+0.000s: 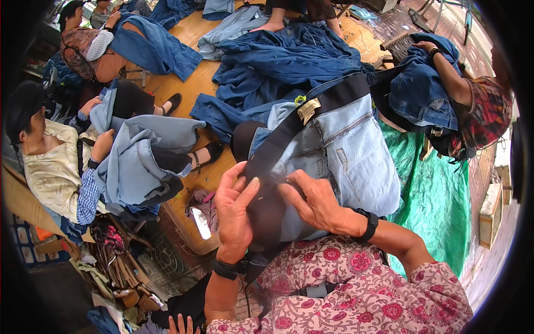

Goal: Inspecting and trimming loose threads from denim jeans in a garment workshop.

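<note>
A pair of light blue jeans lies turned over my lap, its wide black waistband curving from the upper right down toward my hands. A tan label is fixed on that band. My left hand is closed on the lower left stretch of the waistband, its thumb and fingers at the edge. My right hand is just right of it, fingers bent and thumb tucked in over the dark cloth; what its fingertips pinch is too blurred to make out.
A heap of dark blue jeans covers the wooden platform ahead. Co-workers with denim sit at the left, far left and right. A green sheet spreads at my right. Another person's hand shows at the lower edge.
</note>
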`<state>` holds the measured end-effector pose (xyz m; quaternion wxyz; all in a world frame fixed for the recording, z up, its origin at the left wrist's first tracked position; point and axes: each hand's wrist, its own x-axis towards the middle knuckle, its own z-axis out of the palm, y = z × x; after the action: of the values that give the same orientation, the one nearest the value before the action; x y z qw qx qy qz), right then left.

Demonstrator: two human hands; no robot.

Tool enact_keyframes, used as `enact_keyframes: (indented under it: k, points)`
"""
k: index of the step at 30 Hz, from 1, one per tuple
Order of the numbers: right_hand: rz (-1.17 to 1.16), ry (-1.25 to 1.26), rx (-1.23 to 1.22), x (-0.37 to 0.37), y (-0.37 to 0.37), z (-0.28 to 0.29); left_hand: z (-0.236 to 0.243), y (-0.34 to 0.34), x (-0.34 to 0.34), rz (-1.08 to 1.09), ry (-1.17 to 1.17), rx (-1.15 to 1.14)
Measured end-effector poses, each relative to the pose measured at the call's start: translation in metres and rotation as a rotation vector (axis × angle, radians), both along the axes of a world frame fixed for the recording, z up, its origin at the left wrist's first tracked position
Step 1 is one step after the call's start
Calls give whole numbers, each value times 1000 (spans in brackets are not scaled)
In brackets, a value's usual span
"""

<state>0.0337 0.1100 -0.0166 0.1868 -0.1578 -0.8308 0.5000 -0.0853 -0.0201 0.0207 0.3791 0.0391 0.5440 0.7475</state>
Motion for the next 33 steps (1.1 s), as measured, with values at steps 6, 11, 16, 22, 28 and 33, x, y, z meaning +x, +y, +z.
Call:
enact_keyframes:
  k: [6, 11, 16, 22, 28, 33]
  points:
    - [18, 6, -76, -3, 2, -1, -2, 0, 1, -8, 8, 2]
    - [-11, -47, -132, -6, 5, 3, -2, -1, 1, -20, 7, 3]
    - [48, 12, -31, -5, 6, 7, -4, -2, 0, -16, 11, 7]
    - [22, 3, -91, -6, 8, 2, -4, -1, 2, -19, 23, 11]
    - [35, 32, -86, -5, 8, -2, -5, -2, 4, -14, 27, 11]
    - [18, 62, -96, -7, 6, -4, -6, -3, 4, -12, 35, -7]
